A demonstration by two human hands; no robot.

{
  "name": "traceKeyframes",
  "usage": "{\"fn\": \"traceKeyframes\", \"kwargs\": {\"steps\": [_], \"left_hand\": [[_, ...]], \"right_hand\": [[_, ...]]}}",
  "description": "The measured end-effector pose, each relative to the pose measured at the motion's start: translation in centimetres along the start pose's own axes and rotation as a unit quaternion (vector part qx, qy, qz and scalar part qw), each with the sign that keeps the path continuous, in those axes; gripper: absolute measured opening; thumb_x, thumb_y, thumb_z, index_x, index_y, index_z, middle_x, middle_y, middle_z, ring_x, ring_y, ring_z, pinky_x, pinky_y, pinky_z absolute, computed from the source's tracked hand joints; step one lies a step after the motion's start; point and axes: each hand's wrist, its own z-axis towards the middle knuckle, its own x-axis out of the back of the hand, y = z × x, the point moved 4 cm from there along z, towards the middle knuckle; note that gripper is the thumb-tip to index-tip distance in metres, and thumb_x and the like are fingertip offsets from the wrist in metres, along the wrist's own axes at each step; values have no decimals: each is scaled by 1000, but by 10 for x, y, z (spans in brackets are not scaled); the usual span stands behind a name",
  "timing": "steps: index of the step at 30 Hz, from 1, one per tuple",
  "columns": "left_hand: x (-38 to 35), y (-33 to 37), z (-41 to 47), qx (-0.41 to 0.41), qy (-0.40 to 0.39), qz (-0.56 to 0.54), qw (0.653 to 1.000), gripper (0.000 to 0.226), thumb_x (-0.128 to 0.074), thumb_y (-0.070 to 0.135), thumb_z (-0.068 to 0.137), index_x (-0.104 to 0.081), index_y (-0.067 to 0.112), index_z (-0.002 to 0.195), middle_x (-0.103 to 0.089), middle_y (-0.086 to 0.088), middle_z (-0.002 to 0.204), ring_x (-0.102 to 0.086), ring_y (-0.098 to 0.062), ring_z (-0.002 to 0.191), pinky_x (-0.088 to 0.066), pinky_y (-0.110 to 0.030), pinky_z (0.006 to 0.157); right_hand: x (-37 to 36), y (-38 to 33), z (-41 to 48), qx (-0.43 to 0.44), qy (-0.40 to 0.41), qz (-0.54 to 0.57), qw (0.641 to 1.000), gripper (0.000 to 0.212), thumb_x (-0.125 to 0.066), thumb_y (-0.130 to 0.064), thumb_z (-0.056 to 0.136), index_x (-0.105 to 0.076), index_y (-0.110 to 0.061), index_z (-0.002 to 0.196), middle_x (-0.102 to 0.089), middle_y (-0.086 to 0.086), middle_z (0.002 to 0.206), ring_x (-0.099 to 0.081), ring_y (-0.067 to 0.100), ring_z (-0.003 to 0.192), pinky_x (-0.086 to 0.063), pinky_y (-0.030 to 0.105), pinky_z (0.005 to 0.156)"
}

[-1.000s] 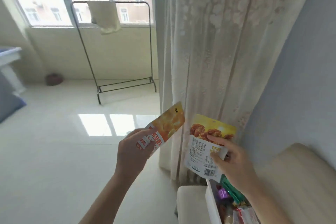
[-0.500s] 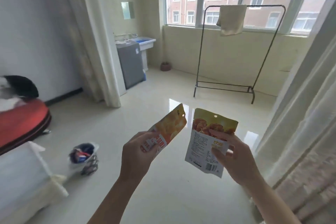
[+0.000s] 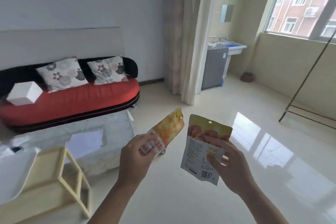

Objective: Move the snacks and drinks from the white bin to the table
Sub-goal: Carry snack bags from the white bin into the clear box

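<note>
Glossy cream floor tiles [image 3: 254, 160] filled the right half of the head view, with window glare on them. Back left, against the grey wall, stood a red sofa [image 3: 81, 100] with a black back. It carried two floral cushions [image 3: 61, 73] and a white box [image 3: 24, 92] near its left end. In front of the sofa sat a low white table [image 3: 112, 151]. A pale wooden frame [image 3: 60, 178] stood at the lower left, just beside the table. Farther back, past a cream curtain [image 3: 174, 32], were a grey washing machine [image 3: 214, 67] and a white sink [image 3: 234, 48]. A small brown pot [image 3: 246, 76] sat on the floor under the window [image 3: 305, 2]. One leg of a dark metal rack [image 3: 309, 71] slanted along the right edge.

Both hands were raised in mid-frame, over the floor and just right of the table's near end.
- Left hand [image 3: 134, 158]: fingers curled round the lower end of an orange snack packet [image 3: 169, 131], which tilted up and to the right.
- Right hand [image 3: 231, 165]: pinched a yellow snack packet [image 3: 201, 151], fingertips across its printed face, barcode at the bottom corner, packet nearly upright.

The packets sat side by side and close together. Whether they touched, I could not tell. Neither touched the table.
</note>
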Motion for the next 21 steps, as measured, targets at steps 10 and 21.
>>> {"fn": "traceKeyframes", "kwargs": {"steps": [10, 21], "left_hand": [[132, -121, -11, 136, 156, 51, 977, 48, -84, 5, 77, -77, 37, 111, -70, 21, 107, -69, -2, 92, -62, -33, 73], [222, -192, 30, 215, 294, 145, 920, 48, -85, 2, 75, -77, 37, 108, -70, 24, 108, -68, 1, 97, -60, -28, 79]], "right_hand": [[-190, 3, 96, 35, -174, 70, 982, 57, -71, 10, 86, -75, -40, 113, -65, -3, 115, -70, 13, 105, -62, 29, 77], [-400, 9, 193, 44, -367, 132, 920, 53, -71, 7, 87, -72, -39, 114, -67, -19, 110, -68, 7, 107, -62, 26, 74]]}}
